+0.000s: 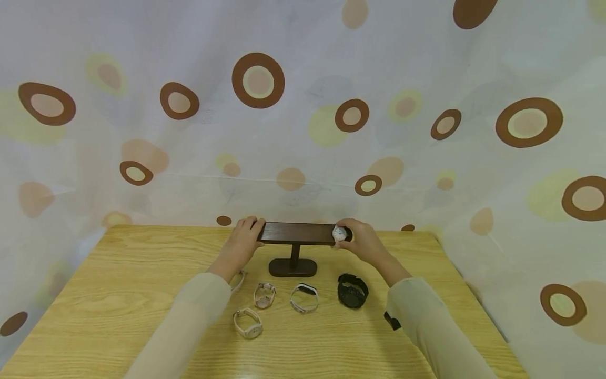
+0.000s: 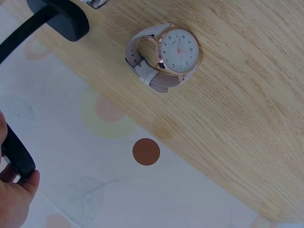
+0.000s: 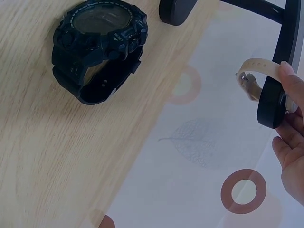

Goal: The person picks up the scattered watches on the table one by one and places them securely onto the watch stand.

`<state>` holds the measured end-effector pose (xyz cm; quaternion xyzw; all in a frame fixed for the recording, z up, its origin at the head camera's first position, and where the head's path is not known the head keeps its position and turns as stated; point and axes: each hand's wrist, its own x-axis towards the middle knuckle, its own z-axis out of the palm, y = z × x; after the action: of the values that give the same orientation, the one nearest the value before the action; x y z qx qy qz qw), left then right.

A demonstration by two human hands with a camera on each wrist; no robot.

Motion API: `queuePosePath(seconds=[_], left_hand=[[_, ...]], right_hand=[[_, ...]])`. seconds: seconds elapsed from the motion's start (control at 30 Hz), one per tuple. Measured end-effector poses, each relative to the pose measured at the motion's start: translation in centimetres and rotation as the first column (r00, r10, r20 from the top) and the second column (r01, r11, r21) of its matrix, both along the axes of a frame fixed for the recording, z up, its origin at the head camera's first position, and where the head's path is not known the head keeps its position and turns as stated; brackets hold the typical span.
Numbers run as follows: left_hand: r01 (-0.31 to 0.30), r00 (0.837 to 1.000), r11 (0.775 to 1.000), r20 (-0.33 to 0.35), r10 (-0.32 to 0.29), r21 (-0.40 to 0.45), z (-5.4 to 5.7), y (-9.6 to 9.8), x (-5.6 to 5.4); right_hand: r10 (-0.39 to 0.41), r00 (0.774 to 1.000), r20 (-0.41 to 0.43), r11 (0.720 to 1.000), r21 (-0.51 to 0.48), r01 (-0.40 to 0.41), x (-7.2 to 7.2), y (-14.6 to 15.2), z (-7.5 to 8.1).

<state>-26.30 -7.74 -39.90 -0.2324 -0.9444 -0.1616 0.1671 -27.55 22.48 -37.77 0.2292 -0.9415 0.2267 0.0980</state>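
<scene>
A dark wooden watch stand [image 1: 298, 232], a T-shaped bar on a post, stands near the table's back edge. My left hand [image 1: 240, 241] grips the bar's left end, fingers over the top and thumb low at the front. At the right end sits a white-dialled wristwatch [image 1: 339, 233], its pale strap [image 3: 261, 66] looped round the bar with the buckle hanging behind. My right hand [image 1: 366, 239] pinches this watch at its edges, close to the bar's tip. In the left wrist view, my left thumb and fingers [image 2: 29, 183] hold the bar end.
Several watches lie on the wooden table [image 1: 118, 295] before the stand: a black digital watch [image 1: 352, 291], a fitness band [image 1: 304, 298], a small watch [image 1: 264, 296] and a pale-strapped one [image 1: 248, 323]. Sleeves partly cover two more items. A patterned sheet [image 1: 293, 131] hangs close behind.
</scene>
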Motion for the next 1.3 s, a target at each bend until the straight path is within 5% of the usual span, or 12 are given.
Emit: queuePosePath(seconds=[1.3], left_hand=[[0.008,1.000,1.000,-0.026,-0.007,0.012,0.0,-0.1,0.0]], right_hand=[[0.095,0.995,0.042,0.995,-0.017,-0.095,-0.4,-2.4,0.4]])
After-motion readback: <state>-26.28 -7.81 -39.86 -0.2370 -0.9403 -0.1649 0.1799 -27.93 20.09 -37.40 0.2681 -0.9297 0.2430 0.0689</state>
